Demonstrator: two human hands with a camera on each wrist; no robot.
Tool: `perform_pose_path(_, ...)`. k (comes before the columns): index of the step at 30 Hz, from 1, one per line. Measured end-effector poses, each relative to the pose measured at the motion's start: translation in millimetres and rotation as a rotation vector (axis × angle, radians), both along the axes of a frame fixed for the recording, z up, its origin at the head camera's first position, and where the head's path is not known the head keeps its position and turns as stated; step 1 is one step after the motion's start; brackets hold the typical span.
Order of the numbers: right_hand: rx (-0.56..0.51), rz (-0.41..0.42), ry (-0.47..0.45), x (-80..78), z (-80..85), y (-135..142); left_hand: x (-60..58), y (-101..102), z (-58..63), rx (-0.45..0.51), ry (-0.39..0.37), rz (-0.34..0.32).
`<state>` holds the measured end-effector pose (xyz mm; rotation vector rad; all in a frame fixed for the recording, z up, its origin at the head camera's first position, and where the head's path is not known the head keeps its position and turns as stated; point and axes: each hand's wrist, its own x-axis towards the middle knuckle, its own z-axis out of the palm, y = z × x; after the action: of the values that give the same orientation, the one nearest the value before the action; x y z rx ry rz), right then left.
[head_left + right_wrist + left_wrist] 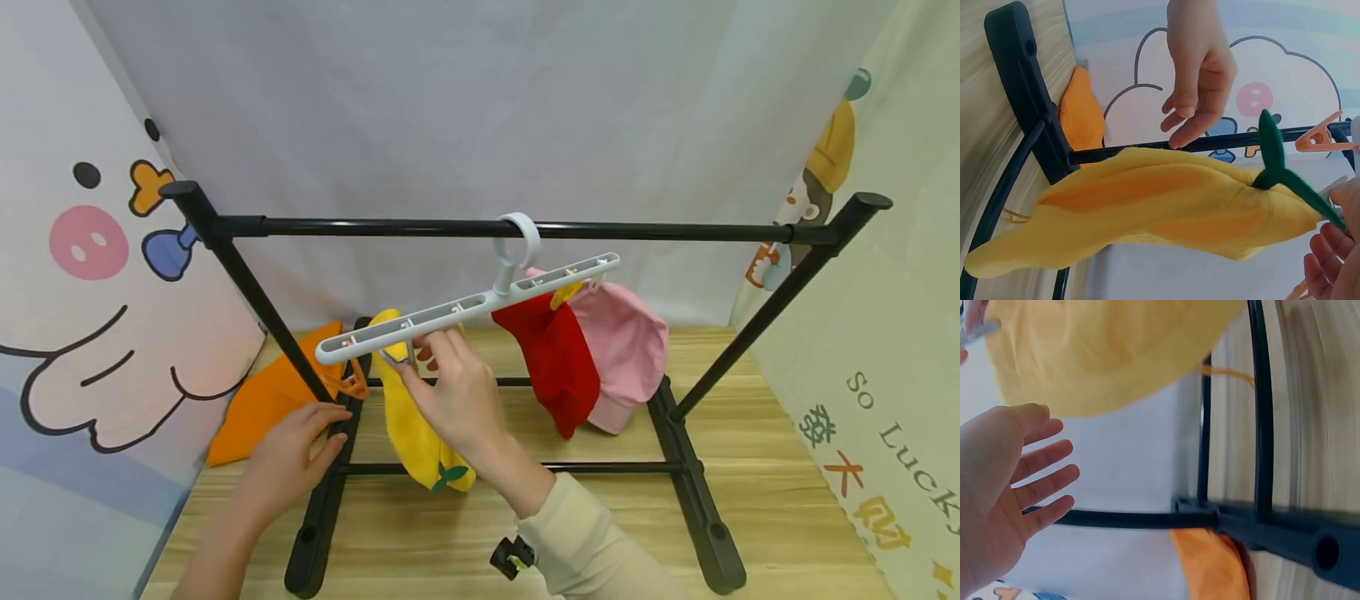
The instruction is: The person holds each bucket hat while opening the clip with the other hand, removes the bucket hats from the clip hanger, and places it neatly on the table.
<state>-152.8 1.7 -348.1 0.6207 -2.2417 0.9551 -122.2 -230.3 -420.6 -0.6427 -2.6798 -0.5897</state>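
Observation:
A pale grey hanger hooks over the black rack's top bar, its left end tilted down. Under its left half my right hand pinches a grey clip at the top of a yellow hat. The hat hangs down, and a green leaf sticks out from it. My left hand is beside the rack's left upright, fingers loosely extended and holding nothing. Close to it an orange clip dangles from the hanger's left end. In the left wrist view the yellow hat's brim passes just above the left hand.
On the hanger's right half, a red hat and a pink cap hang near a yellow clip. An orange hat lies behind the left upright. The black rack stands on a wooden table.

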Motion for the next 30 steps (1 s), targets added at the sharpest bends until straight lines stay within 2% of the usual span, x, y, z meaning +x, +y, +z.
perform_pose_path(9,0.000,-0.028,0.023,-3.0,-3.3,-2.4,17.9,26.7,9.1,0.082,0.078,-0.120)
perform_pose_path(17,0.010,-0.040,0.024,-4.2,-4.6,-4.1,28.4,50.4,16.1,0.113,0.088,-0.070)
perform_pose_path(26,0.012,-0.048,0.032,-5.3,-5.1,-6.1,31.6,65.2,16.7,0.154,0.140,-0.033)
perform_pose_path(30,0.012,-0.059,0.036,-5.8,-5.3,-5.8,32.5,73.1,16.6,0.160,0.171,0.007)
